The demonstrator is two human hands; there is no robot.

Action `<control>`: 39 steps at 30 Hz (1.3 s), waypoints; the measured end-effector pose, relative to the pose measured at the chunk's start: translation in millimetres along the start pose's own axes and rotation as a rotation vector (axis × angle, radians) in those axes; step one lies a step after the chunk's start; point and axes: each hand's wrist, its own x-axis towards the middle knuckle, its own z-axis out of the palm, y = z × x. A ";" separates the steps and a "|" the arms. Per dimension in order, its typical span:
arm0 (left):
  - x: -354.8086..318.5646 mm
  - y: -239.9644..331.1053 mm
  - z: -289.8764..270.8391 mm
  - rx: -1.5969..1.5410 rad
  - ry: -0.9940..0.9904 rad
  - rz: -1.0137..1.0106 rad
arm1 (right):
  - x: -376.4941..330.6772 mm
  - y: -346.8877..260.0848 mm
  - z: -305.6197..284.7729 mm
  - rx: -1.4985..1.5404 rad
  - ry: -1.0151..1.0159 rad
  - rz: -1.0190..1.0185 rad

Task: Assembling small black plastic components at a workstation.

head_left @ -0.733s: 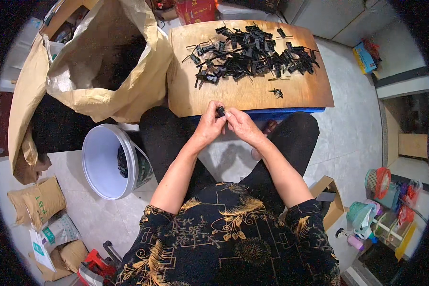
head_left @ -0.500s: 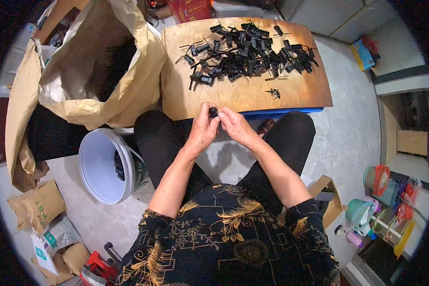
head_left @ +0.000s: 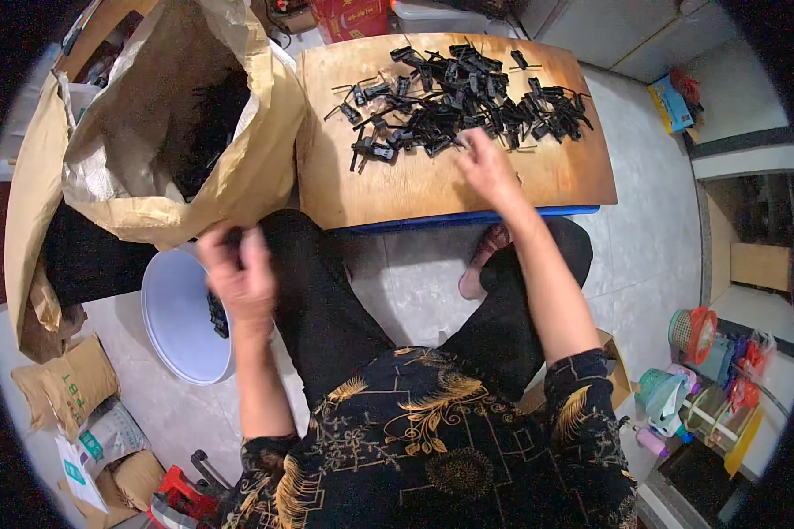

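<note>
My left hand (head_left: pixel 243 278) is smeared by motion above the near-right rim of a white bucket (head_left: pixel 176 326). Something dark shows between its thumb and fingers, too blurred to tell whether it is a part or the background. Inside the bucket lie black plastic parts (head_left: pixel 218 315). Over the wooden board, my right hand (head_left: pixel 487 167) has its fingers bent together at the near edge of a heap of black plastic parts (head_left: pixel 463 88) with thin rod-like ends. What those fingertips pinch, if anything, is hidden.
A large open paper sack (head_left: pixel 265 167) with dark contents stands left of the wooden board (head_left: pixel 397 194). Filled brown bags (head_left: pixel 71 379) and a red tool-like thing (head_left: pixel 181 498) lie at the lower left. Baskets and plastic bags (head_left: pixel 679 397) sit at the right.
My hands were together at the board's near edge, holding a small black part. They have parted: the left went left to the bucket, the right forward to the heap.
</note>
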 end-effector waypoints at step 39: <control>-26.8 9.4 113.4 -0.694 -0.992 -0.527 | -79.9 -54.5 -7.3 0.705 -0.198 -0.004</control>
